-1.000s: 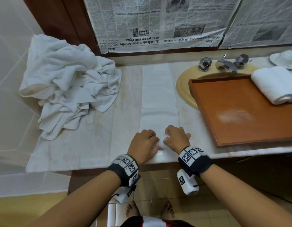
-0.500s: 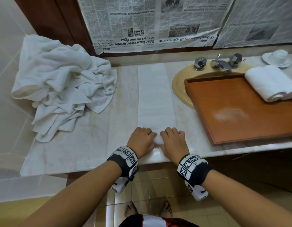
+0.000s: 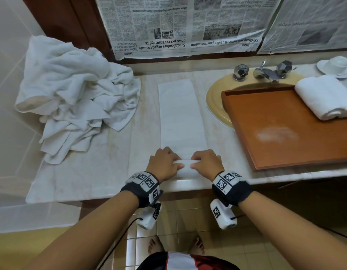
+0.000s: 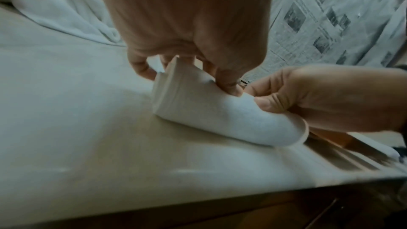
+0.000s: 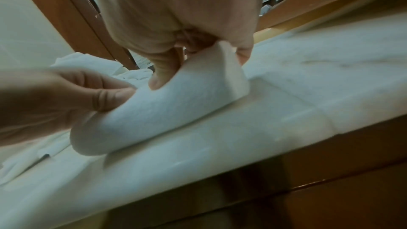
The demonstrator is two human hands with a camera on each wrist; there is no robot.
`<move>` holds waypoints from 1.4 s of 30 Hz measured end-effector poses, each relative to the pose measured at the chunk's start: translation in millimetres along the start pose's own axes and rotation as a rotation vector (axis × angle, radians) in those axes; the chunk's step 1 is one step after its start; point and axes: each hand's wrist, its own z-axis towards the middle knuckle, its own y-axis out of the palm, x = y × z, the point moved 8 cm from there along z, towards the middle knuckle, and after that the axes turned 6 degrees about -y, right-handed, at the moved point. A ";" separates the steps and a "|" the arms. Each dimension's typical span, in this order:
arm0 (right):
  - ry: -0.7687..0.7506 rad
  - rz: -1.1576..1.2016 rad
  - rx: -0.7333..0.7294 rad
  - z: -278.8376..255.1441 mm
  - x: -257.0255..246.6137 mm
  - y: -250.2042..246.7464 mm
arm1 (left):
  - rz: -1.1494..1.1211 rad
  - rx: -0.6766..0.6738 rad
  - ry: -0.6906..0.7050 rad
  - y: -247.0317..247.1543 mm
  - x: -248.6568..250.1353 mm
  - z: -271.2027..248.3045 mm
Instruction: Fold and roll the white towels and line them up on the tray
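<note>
Both forearms reach in from the lower frame, wrists banded. Left hand (image 3: 163,165) and right hand (image 3: 206,164) sit side by side at frame centre, knuckles up, fingers curled round the towel (image 3: 183,121), thumbs pressed against its roll.

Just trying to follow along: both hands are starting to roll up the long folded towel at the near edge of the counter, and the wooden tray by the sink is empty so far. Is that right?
Not quite: the wooden tray is not empty. The head view shows one rolled towel already lying at its far right end. The rest holds: the left hand and right hand grip the folded towel at its near end, where a roll is starting.
</note>
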 end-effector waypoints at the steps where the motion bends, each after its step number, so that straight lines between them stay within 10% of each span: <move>1: 0.017 -0.048 0.040 0.5 -2.8 -1.6 | 0.023 0.078 0.045 -6.3 4.2 -2.4; 6: -0.133 -0.328 0.221 -9.1 -25.9 -3.7 | 0.113 0.336 0.383 -10.3 36.8 -34.0; 18: -0.480 -0.293 0.159 -18.3 -16.8 6.1 | 0.070 0.191 0.235 -6.4 17.3 -16.1; 27: -0.148 0.249 -0.022 -6.3 -7.7 3.5 | -0.157 -0.126 0.002 -9.8 -23.4 -7.5; 32: -0.003 0.156 0.009 7.6 -13.5 -0.1 | -0.264 -0.188 -0.103 -5.7 -23.0 8.4; 42: -0.224 -0.250 0.421 -20.5 -37.6 4.7 | 0.030 0.357 0.214 -21.7 9.5 -20.5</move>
